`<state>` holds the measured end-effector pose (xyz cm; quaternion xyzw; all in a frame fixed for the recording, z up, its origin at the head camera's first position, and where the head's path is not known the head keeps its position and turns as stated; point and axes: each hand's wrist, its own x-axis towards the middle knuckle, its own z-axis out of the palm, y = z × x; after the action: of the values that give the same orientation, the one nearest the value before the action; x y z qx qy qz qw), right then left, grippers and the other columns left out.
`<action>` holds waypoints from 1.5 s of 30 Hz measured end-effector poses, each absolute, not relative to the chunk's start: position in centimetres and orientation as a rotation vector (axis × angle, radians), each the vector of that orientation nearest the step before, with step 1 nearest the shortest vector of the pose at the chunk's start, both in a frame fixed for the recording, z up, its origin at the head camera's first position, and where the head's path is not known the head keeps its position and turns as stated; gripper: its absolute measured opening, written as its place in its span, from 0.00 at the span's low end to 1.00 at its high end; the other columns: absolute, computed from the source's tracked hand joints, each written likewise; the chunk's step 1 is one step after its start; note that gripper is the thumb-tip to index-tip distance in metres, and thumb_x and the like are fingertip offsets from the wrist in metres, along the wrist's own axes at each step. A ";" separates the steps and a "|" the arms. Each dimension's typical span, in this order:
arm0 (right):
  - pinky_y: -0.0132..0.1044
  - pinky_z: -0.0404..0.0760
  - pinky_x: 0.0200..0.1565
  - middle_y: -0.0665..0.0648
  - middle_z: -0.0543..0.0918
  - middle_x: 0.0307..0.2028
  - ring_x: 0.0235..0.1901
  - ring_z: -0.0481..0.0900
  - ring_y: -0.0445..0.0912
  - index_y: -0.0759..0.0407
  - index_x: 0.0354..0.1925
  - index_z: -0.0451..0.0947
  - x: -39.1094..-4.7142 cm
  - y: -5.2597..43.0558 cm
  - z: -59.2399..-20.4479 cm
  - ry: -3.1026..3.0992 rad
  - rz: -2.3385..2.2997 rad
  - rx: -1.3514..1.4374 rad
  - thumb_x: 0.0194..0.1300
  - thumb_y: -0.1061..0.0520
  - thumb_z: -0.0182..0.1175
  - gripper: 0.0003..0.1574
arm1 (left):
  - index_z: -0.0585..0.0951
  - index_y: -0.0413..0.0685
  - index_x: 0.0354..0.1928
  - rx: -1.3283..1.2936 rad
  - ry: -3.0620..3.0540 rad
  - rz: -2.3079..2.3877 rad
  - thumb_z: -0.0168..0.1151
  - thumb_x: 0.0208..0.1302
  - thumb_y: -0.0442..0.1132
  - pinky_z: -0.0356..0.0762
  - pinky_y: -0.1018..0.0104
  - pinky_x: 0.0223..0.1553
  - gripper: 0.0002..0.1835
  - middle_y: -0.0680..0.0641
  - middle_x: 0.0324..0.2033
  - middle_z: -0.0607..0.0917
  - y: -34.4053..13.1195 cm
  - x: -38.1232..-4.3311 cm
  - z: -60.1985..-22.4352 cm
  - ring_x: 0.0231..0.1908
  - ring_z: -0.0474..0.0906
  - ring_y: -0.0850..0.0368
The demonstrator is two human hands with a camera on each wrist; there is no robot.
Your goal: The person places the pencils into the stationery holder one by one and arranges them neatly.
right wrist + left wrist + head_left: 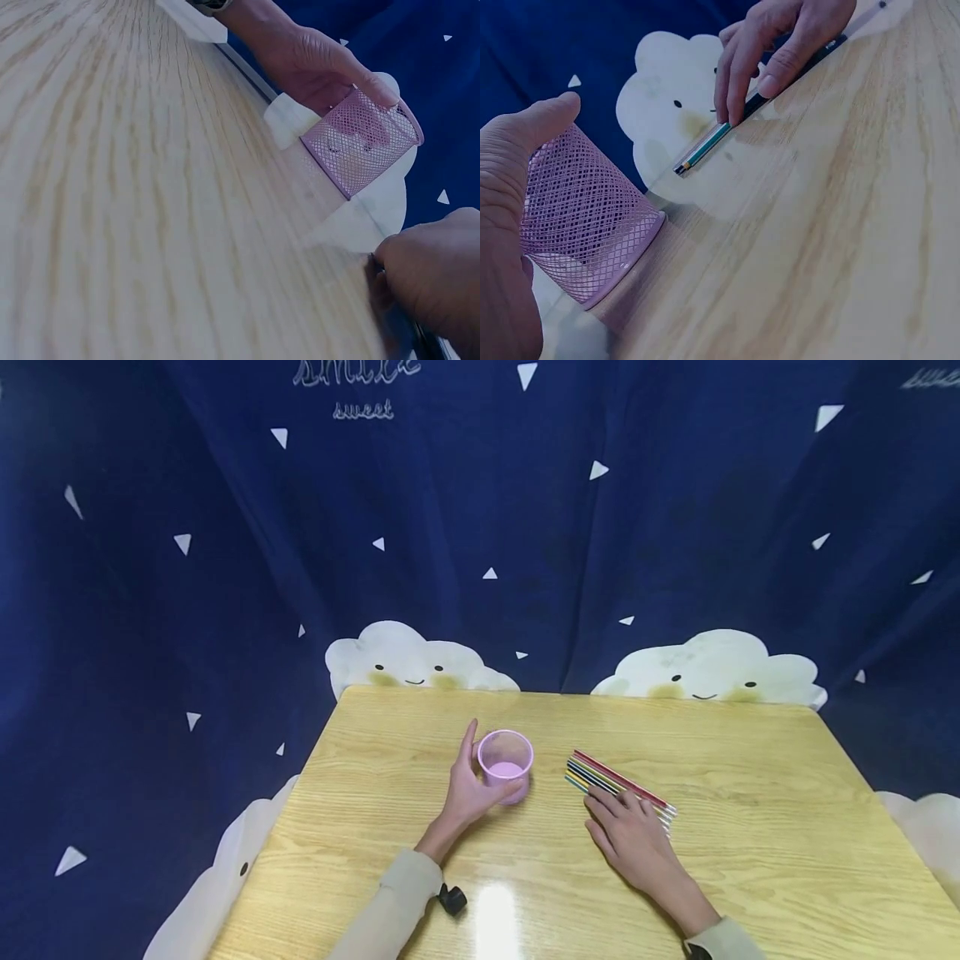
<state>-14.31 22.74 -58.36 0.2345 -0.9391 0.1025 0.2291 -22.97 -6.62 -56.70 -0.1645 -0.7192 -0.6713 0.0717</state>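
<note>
A pink mesh pencil cup point(507, 746) stands upright on the table, left of the pencils. My left hand point(467, 797) grips it from the side, thumb across the near wall and fingers around the far side. Toward the right, several colored pencils point(617, 774) lie side by side in a slanting row, a red one along the far edge. Fingertips of my right hand point(633, 843) rest on this row, covering part of it; the thumb stays apart on the near side. In the left wrist view, those fingers touch a teal pencil point(707, 146) with a dark end.
Both hands work over a light wood-grain table point(750, 827). Behind it hangs a dark blue curtain point(450, 510) with white triangles and smiling clouds. A black wrist device point(452, 900) sits at the left cuff.
</note>
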 end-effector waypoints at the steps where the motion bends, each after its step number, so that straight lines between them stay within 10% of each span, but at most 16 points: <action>1: 0.53 0.72 0.45 0.56 0.83 0.62 0.49 0.76 0.54 0.56 0.59 0.84 -14.4 22.7 -58.3 -2.582 0.282 0.650 0.69 0.50 0.66 0.23 | 0.51 0.51 0.84 -0.479 -2.163 -2.026 0.88 0.42 0.37 0.67 0.43 0.73 0.70 0.38 0.69 0.76 -6.6 -23.1 -56.7 0.69 0.72 0.38; 32: 0.53 0.85 0.48 0.64 0.86 0.49 0.47 0.83 0.57 0.65 0.52 0.87 -15.5 21.5 -57.7 -2.526 0.262 0.769 0.68 0.65 0.62 0.16 | 0.74 0.33 0.69 -0.518 -2.149 -2.092 0.84 0.40 0.25 0.71 0.30 0.65 0.48 0.31 0.62 0.81 -6.3 -23.1 -56.1 0.62 0.76 0.29; 45: 0.46 0.80 0.33 0.63 0.85 0.45 0.35 0.78 0.54 0.63 0.46 0.87 -15.2 21.2 -58.1 -2.448 0.241 0.757 0.68 0.63 0.57 0.14 | 0.74 0.27 0.66 -0.564 -2.118 -2.109 0.84 0.42 0.26 0.70 0.30 0.66 0.45 0.28 0.61 0.81 -6.5 -21.4 -53.6 0.62 0.75 0.26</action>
<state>-15.24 21.16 -58.06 0.2823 -0.9130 0.0898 0.2804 -21.41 -6.53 -53.57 -0.1852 -0.6954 -0.6926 0.0499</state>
